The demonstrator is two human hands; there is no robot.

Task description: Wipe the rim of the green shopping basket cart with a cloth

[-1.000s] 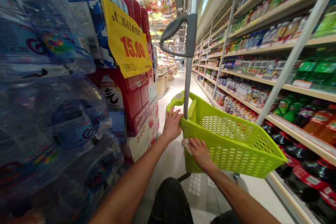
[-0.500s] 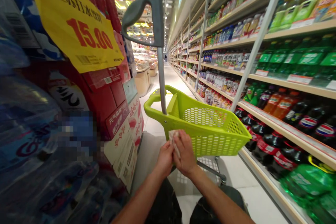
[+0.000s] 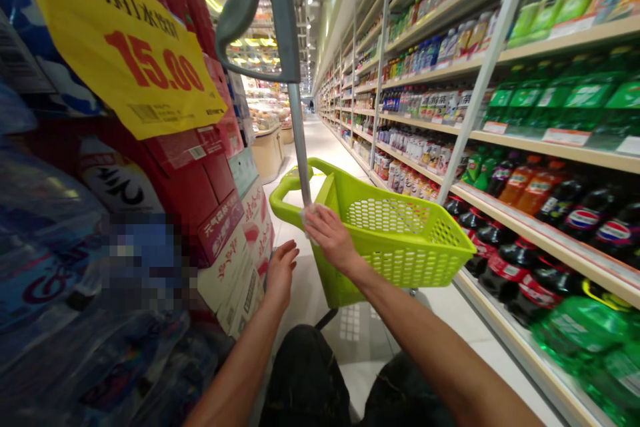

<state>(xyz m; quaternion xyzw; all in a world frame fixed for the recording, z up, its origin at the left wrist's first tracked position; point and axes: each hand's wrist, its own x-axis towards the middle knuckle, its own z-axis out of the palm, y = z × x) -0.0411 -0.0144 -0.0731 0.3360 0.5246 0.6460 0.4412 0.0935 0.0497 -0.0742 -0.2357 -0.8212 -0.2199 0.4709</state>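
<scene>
The right hand (image 3: 333,237) lies with its fingers close together over a crumpled whitish wad (image 3: 308,216), pressing it onto the near rim of a lime-green basket (image 3: 335,283), at the foot of the metal pole (image 3: 300,147); the wad's material is too small to make out. The left hand (image 3: 281,273) holds nothing, its fingers loosely bent, just beside the basket's near left corner and apart from it. The basket stands over the floor (image 3: 303,293) ahead of the person's knees (image 3: 305,367), and a grey loop handle (image 3: 291,30) is fixed higher up the pole. Along the floor's left edge are stacked cartons (image 3: 220,183) under a yellow price sign (image 3: 145,53) reading 15.00, with wrapped bottles (image 3: 60,273) nearer the person. Along its right edge run drink shelves (image 3: 467,127), green bottles (image 3: 585,107) on a middle level and dark bottles (image 3: 507,267) low down.
</scene>
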